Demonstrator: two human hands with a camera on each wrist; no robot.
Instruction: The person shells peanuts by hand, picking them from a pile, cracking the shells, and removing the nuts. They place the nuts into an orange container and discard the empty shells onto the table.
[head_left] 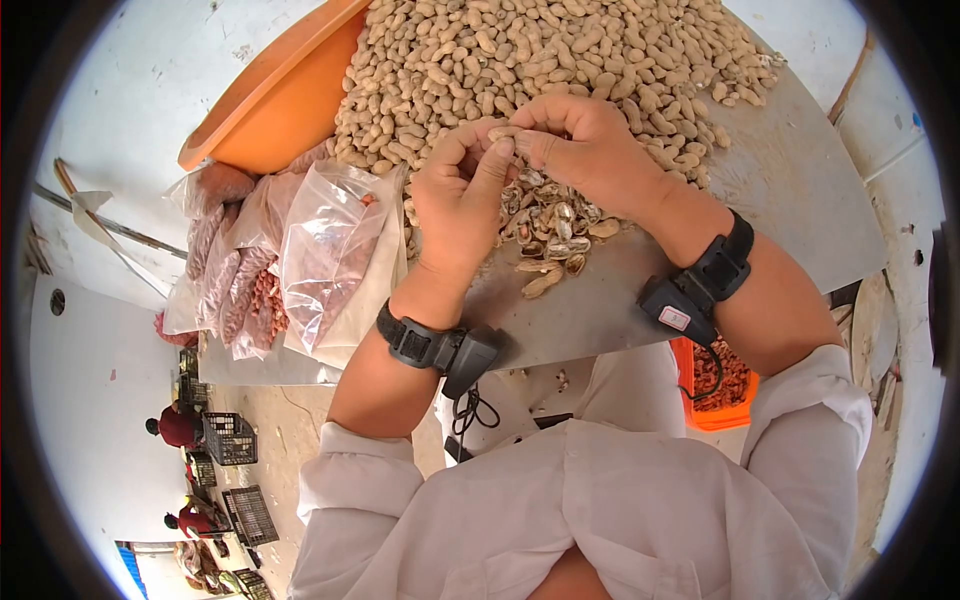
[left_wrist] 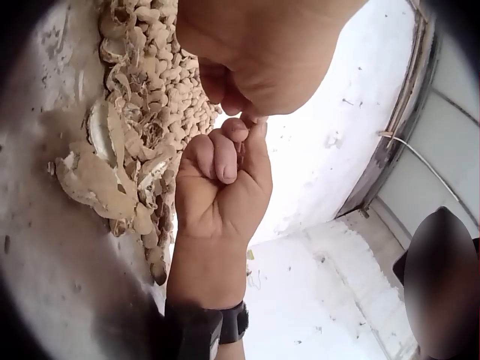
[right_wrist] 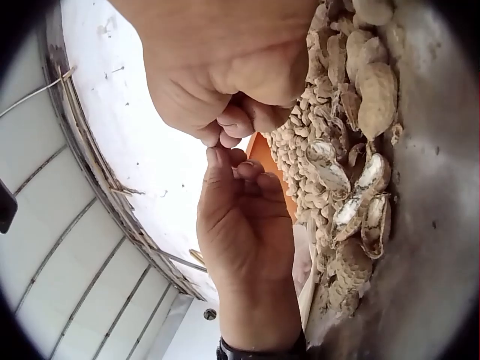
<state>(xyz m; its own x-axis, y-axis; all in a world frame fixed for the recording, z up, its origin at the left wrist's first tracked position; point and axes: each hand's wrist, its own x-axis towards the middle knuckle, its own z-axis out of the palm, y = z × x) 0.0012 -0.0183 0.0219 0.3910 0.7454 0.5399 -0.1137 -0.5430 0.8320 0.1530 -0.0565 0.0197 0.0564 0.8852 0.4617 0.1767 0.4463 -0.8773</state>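
Over the heap of shells, my left hand and right hand meet at the fingertips. Between them they pinch a peanut, with thumbs and forefingers on it. Both wrist views show the fingertips touching, but the peanut there is mostly hidden by the fingers. Beneath the hands lie split peanut shells on a grey metal tabletop, some showing pale insides. Behind them rises a large pile of unshelled peanuts.
An orange basin leans at the pile's left side. Clear plastic bags with reddish kernels lie at the table's left. Below the table's edge, an orange crate holds reddish kernels. Black crates and two people are far off, lower left.
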